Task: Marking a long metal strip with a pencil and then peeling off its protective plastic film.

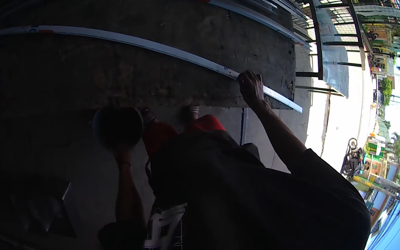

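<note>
My right hand [251, 87] is closed around a long, pale metal bar [154, 46] near its right end. The bar runs across the dark worktable [112, 84] from the far left, and its right tip reaches toward the table's corner. Low on the left, my left hand [122, 148] is at a dark, round thing with a paler rim [119, 127]. Deep shadow hides its fingers and the exact kind of the round thing. The hand appears closed on it, apart from the bar.
Several long metal profiles [237, 0] lie along the table's far side. A dark metal frame [314, 35] with a sheet stands beyond the right end. My bare feet [189, 112] are by the table's near edge. A dark angular object [45, 203] sits at lower left.
</note>
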